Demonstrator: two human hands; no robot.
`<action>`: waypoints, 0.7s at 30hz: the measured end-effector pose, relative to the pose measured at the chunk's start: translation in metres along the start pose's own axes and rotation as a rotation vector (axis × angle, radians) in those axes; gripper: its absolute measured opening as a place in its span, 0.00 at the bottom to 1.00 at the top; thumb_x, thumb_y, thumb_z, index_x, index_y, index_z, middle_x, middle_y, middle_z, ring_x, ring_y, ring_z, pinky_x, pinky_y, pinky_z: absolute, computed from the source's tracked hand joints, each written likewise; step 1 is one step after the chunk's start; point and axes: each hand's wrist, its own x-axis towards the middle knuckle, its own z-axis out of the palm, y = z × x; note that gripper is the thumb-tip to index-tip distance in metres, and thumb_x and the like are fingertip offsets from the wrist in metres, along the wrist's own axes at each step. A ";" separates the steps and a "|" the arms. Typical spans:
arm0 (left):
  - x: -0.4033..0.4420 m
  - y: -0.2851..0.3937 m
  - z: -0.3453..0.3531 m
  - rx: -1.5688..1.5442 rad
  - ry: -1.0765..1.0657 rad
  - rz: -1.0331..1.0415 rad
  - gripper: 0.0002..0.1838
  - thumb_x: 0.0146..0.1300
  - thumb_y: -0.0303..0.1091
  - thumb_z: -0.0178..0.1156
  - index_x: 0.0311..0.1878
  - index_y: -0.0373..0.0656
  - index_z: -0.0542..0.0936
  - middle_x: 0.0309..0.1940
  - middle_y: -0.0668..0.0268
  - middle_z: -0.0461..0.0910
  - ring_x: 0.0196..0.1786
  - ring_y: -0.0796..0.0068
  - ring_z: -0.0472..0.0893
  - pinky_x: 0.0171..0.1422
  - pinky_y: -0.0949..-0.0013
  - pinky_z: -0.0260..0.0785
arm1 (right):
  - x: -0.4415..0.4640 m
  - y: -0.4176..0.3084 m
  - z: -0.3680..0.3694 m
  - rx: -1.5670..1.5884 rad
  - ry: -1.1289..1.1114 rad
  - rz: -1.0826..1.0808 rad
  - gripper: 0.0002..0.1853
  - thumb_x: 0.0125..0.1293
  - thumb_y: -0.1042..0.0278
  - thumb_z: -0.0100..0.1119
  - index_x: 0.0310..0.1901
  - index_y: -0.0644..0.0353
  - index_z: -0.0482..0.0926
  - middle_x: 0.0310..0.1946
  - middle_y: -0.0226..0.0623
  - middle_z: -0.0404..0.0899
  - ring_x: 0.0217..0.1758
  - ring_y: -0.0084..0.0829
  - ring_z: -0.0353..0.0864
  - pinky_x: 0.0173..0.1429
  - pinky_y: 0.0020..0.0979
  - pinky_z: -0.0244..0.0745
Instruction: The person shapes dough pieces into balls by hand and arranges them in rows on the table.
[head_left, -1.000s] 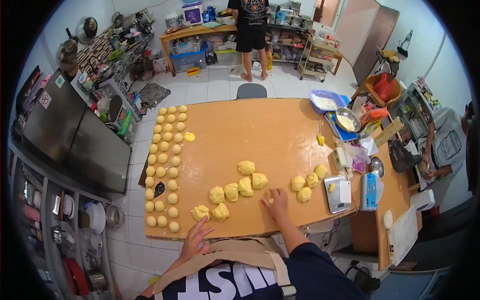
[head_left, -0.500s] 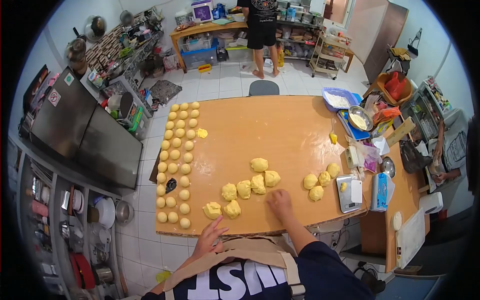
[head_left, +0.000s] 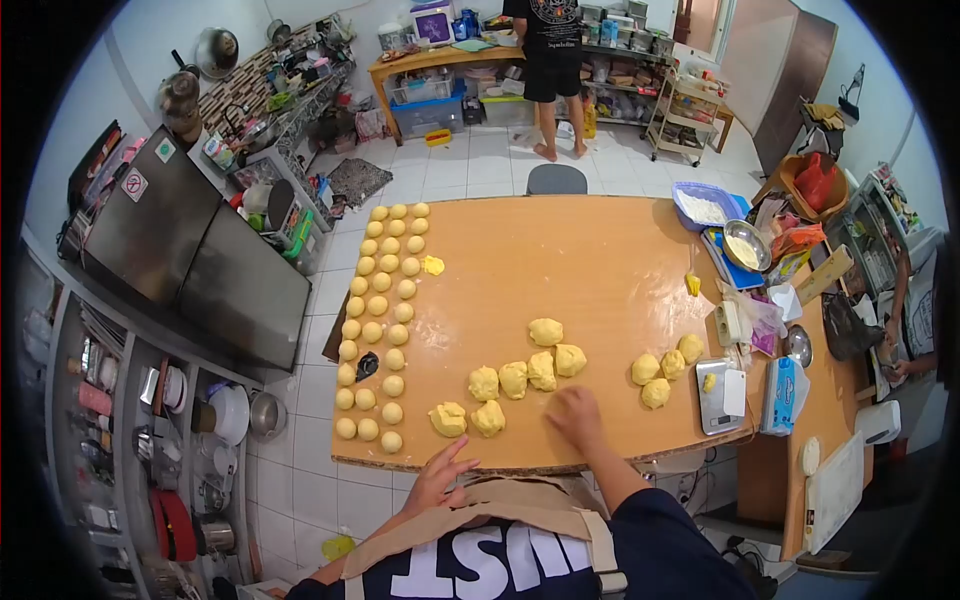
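Note:
My right hand (head_left: 577,420) rests palm down on the wooden table (head_left: 520,240), its fingers curled; what lies beneath it is hidden. Near the front edge, my left hand (head_left: 438,478) has its fingers apart and holds nothing, just below a rough yellow dough lump (head_left: 448,419). Several more lumps, among them one (head_left: 545,332) at the back of the group, lie between and beyond my hands. To the right sits a small cluster of dough pieces (head_left: 655,393). Rows of smooth round dough balls (head_left: 395,359) line the table's left side.
A scale (head_left: 721,400), a blue tissue pack (head_left: 780,395), a metal bowl (head_left: 747,245) and a purple basin (head_left: 703,207) stand at the right. One person (head_left: 553,60) stands at the back, another (head_left: 915,310) at the far right. A grey stool (head_left: 558,180) is behind the table.
The view has shifted, so the table appears further right. My right hand's fingers have curled over, hiding the small dough piece seen under them earlier. My left hand stays near the front edge, fingers apart.

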 end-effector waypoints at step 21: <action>0.084 -0.025 0.009 0.223 -0.049 0.049 0.28 0.60 0.31 0.57 0.66 0.44 0.72 0.73 0.52 0.62 0.75 0.50 0.62 0.76 0.50 0.56 | 0.029 0.071 -0.028 -0.325 -0.291 0.156 0.37 0.72 0.52 0.49 0.75 0.64 0.52 0.77 0.48 0.50 0.80 0.45 0.48 0.82 0.46 0.41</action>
